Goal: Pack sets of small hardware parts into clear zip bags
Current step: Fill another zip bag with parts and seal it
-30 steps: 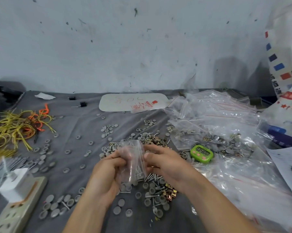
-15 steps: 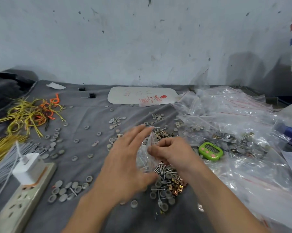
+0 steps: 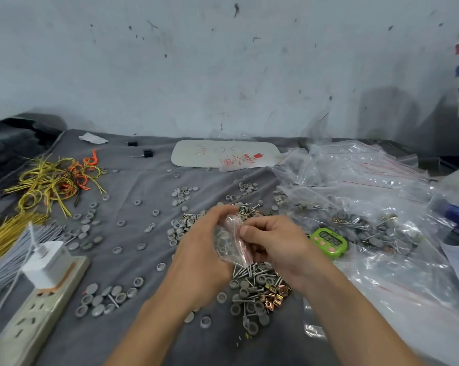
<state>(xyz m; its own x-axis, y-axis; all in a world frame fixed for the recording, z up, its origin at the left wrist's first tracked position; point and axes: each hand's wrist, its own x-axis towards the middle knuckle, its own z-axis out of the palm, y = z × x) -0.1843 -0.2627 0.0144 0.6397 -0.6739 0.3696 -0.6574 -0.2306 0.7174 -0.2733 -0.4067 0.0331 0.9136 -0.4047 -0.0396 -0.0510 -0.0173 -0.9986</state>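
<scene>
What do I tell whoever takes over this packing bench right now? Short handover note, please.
Left hand grips a zip bag with parts inside; right hand pinches its red-striped edge. Whether it is sealed cannot be told.
The loose pile of screws, grey caps and brass clips lies on the cloth just below the hands; scattered caps lie to the left.
Done: filled bags are piled on the right, by the green timer.
Left: finish this bag, then bag the loose parts.
</scene>
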